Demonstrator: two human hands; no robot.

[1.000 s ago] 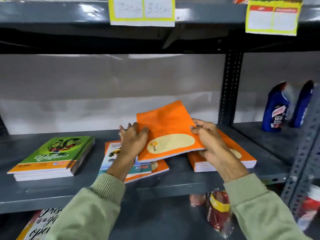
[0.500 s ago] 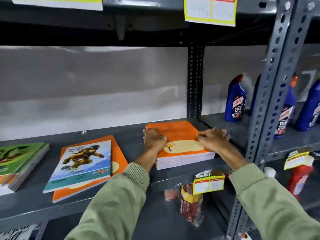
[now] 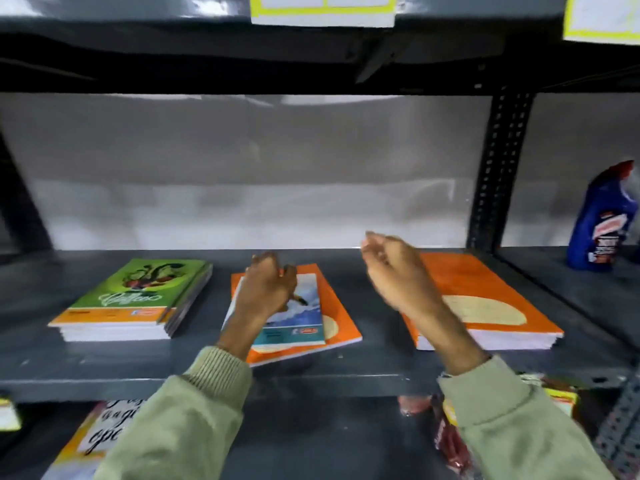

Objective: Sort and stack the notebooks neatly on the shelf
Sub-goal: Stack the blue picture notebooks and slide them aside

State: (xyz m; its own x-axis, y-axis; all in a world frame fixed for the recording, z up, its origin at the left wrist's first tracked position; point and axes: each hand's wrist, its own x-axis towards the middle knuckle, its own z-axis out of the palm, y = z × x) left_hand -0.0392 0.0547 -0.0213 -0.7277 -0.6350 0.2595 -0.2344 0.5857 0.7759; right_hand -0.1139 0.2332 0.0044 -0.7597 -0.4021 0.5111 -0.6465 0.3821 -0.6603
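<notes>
Three piles lie on the grey shelf [image 3: 104, 368]. At the left is a stack of green-covered notebooks [image 3: 138, 292]. In the middle a blue picture notebook [image 3: 301, 317] lies askew on a single orange notebook [image 3: 341, 329]. At the right sits a squared stack of orange notebooks [image 3: 485, 299]. My left hand [image 3: 266, 289] rests on the blue notebook, fingers curled around its far end. My right hand [image 3: 398, 271] hovers above the shelf between the middle pile and the orange stack, fingers loosely bent, holding nothing.
A perforated upright post [image 3: 491, 168] bounds the bay on the right, with a blue cleaner bottle [image 3: 602, 223] beyond it. Price labels [image 3: 322, 8] hang from the shelf above. Below are red packets [image 3: 450, 441] and a notebook with script lettering [image 3: 97, 434].
Both hands have left the orange stack, where the orange notebook was laid down. My left hand moved left onto the blue notebook; my right hand lifted off. The view swung back left.
</notes>
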